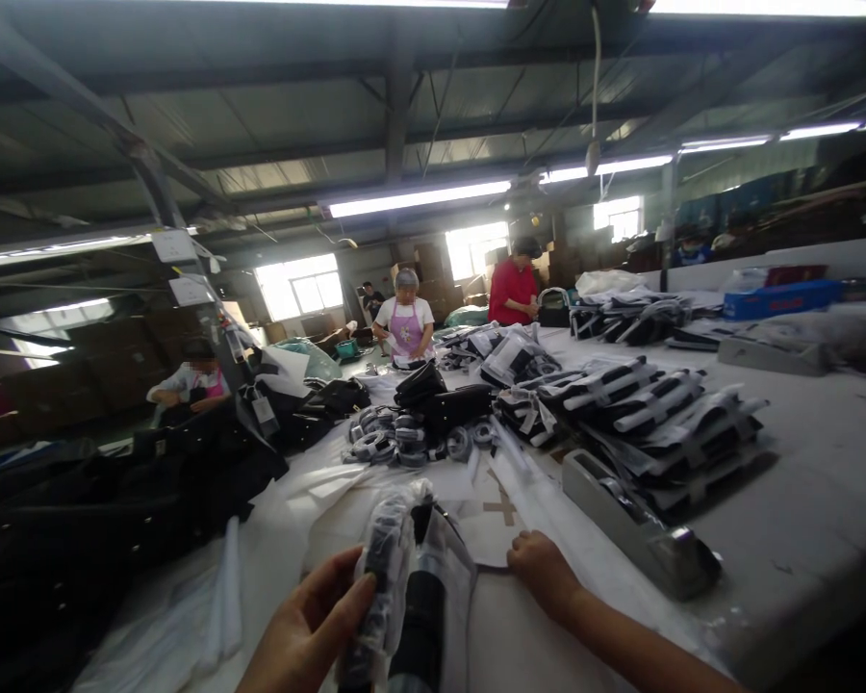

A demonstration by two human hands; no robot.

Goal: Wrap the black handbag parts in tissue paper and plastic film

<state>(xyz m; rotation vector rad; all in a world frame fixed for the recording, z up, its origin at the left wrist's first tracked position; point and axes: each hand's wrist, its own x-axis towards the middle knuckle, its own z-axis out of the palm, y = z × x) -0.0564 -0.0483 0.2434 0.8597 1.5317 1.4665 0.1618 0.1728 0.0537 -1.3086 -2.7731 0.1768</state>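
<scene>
My left hand [324, 616], at the bottom centre, grips a long black strap-like piece wrapped in clear plastic [384, 568] between thumb and fingers. Right beside it lies a second black piece [420, 616], partly covered by clear film; I cannot tell whether the two are joined. My right hand [543, 570] is closed, its fingers curled down at the edge of a white sheet with a brown tape cross [501, 505]. What those fingers hold, if anything, is hidden. Just beyond is a grey tape dispenser [639, 525].
Coiled grey straps [382, 438] and black bags [447, 399] lie ahead. Stacks of wrapped black pieces [656, 414] stand on the white table [829, 472] at right. Dark fabric items [115, 520] are heaped at left. Co-workers [406, 322] work across the table.
</scene>
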